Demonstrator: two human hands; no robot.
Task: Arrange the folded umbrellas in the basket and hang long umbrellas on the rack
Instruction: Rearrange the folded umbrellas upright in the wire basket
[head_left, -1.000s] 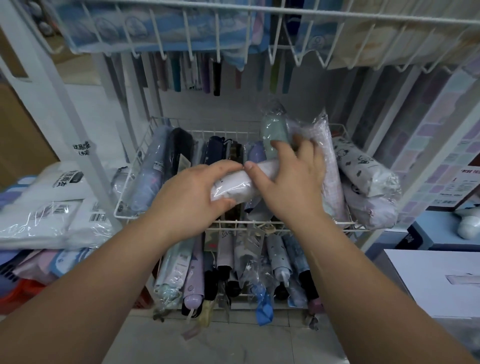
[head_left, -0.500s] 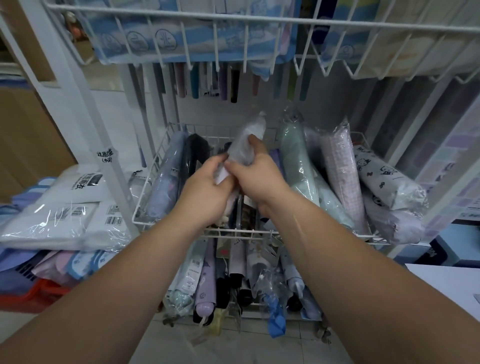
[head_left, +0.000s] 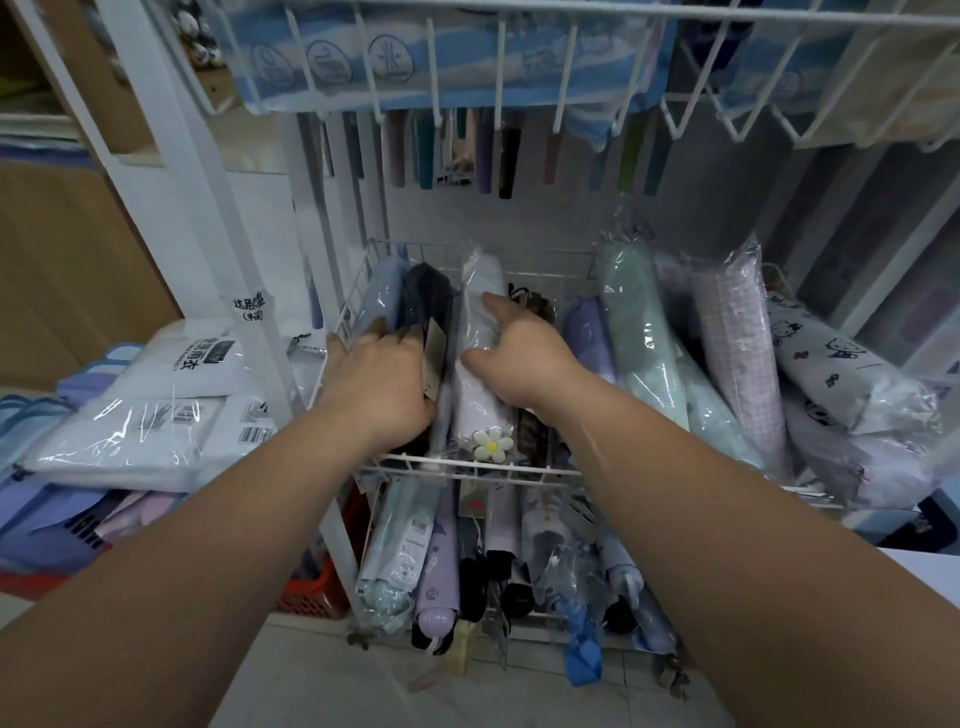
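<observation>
Nearest, below the hands, the lower wire tier (head_left: 519, 616) is packed with sleeved folded umbrellas; the count is unclear. Above it is the white wire basket (head_left: 524, 470). One pale lilac folded umbrella in a clear plastic sleeve (head_left: 480, 410) lies lengthwise in the basket, with one white daisy charm (head_left: 492, 445) at its near end. The right hand (head_left: 524, 364) is on it, forefinger and thumb straight and pressing, other fingers hidden. The left hand (head_left: 379, 379) lies flat, fingers spread, on two umbrellas: a dark navy folded umbrella (head_left: 428, 291) and a pale blue folded umbrella (head_left: 379, 291). Right of the right fingers are four: lilac, mint, checked and cartoon-print, with more beneath, unclear. Beyond the fingers hangs a row of coloured long umbrellas (head_left: 509, 161), tops hidden.
</observation>
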